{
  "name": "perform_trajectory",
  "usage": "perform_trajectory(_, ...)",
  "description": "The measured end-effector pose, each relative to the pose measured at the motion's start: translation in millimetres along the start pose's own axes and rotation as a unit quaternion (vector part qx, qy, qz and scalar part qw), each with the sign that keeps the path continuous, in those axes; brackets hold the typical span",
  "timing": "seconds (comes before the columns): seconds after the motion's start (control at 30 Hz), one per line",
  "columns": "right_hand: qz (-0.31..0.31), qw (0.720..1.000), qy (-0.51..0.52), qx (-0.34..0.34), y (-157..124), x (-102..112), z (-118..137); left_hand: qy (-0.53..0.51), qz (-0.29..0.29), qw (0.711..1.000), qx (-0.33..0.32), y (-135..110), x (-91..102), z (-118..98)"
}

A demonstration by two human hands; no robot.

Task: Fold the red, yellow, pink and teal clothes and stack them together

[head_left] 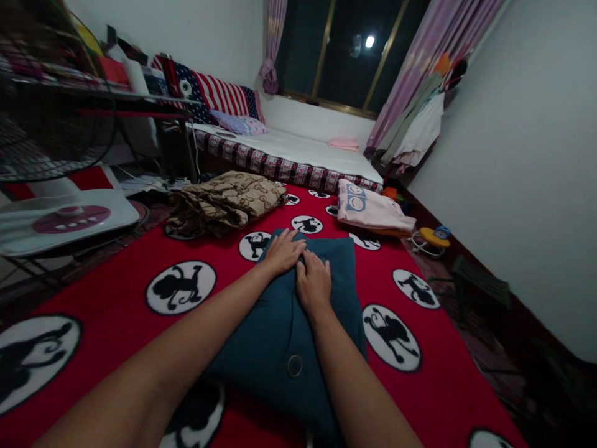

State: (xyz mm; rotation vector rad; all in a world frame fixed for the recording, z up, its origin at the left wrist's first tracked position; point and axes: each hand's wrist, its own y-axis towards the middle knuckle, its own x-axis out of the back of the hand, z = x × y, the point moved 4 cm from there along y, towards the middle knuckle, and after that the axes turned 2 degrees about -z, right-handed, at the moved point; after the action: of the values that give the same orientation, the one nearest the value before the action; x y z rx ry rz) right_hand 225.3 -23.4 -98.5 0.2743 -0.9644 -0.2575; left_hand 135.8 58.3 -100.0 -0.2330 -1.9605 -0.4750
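A dark teal garment (280,336) with a round button lies folded on a red blanket (121,274) printed with black monkey figures in white circles. My left hand (283,250) lies flat on the garment's far part, fingers stretched out. My right hand (314,281) rests beside it, palm down, with fingers bent onto the cloth. The two hands touch each other. Neither holds anything lifted.
A folded brown patterned cloth (224,200) lies at the back left, a folded pink cloth (370,208) at the back right. A fan (56,211) stands at left. Beyond lie a mattress (298,149), a window with curtains, and hanging clothes (420,124).
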Motion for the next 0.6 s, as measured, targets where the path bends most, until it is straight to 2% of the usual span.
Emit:
perform_trajectory(0.07,-0.028,0.999,0.045,-0.010,0.5,2.6,-1.8,-0.006,-0.008,1.000,0.003,-2.5,-5.6,2.6)
perform_trajectory(0.13,-0.058,0.994,0.092,-0.013,1.5,4.6,-3.8,-0.002,-0.046,0.999,-0.004,-5.9,-1.6,2.0)
perform_trajectory(0.23,-0.095,0.972,0.213,-0.015,3.9,12.1,-9.6,0.010,-0.095,0.993,-0.069,-13.2,9.9,-7.5)
perform_trajectory(0.3,-0.103,0.941,0.322,-0.030,4.6,23.3,-18.9,0.017,-0.072,0.985,-0.156,-18.2,12.3,-17.2)
perform_trajectory(0.37,-0.100,0.915,0.386,-0.060,3.4,40.1,-34.9,0.023,-0.015,0.976,-0.214,-21.0,9.1,-22.8)
perform_trajectory(0.4,-0.102,0.913,0.387,-0.077,2.0,50.4,-45.3,0.025,0.012,0.974,-0.223,-21.2,6.7,-23.4)
perform_trajectory(0.47,-0.121,0.931,0.329,-0.101,-1.7,72.9,-68.3,0.028,0.040,0.975,-0.217,-19.5,2.6,-22.6)
perform_trajectory(0.53,-0.139,0.957,0.231,-0.105,-4.5,91.1,-88.8,0.027,0.044,0.977,-0.209,-17.6,0.5,-22.1)
perform_trajectory(0.6,-0.130,0.975,0.148,-0.107,-5.0,97.5,-102.1,0.022,0.047,0.978,-0.204,-16.8,-0.1,-22.7)
